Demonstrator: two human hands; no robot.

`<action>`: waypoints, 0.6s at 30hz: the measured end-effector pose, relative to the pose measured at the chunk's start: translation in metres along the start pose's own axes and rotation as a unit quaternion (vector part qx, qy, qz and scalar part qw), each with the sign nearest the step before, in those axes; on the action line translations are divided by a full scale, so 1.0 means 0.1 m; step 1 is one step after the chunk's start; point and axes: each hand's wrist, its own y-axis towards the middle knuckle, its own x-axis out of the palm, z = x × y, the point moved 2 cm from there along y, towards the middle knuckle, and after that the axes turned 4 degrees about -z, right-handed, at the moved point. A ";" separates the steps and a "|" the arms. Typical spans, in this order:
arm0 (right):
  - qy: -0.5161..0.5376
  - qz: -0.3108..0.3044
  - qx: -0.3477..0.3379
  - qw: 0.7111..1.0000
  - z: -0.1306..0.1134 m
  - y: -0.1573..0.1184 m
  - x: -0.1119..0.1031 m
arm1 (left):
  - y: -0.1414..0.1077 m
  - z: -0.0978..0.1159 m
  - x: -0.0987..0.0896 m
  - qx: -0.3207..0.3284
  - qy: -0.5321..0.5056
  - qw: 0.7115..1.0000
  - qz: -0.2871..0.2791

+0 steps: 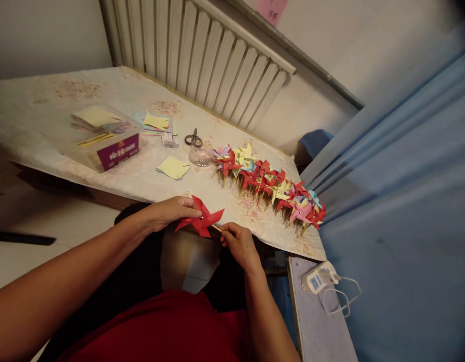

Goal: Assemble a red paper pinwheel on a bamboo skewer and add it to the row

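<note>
A red paper pinwheel (207, 220) is between my hands at the table's front edge. My left hand (179, 208) has its fingers closed on the paper blades near the middle. The pinwheel's thin wooden stick (216, 228) runs to the right, where my right hand (236, 239) pinches it; the stick's far end is hidden in that hand. Finished pinwheels (262, 176) in red, yellow, pink and blue stand in a long cluster on the table, beyond my right hand. Past my left hand lies a small stack of cut paper squares (173, 168), yellow on top.
A clear plastic box (117, 153) holding paper and sticks stands at left. Behind it lie more paper squares (156, 121). Black scissors (194, 139) and a clear dish (201, 157) sit mid-table. A white plug adapter (319, 276) with a cable rests on a bench at right.
</note>
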 end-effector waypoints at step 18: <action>-0.287 0.015 -0.069 0.955 -0.20 0.06 -0.05 | 0.09 -0.32 0.03 -0.039 -0.033 0.994 0.094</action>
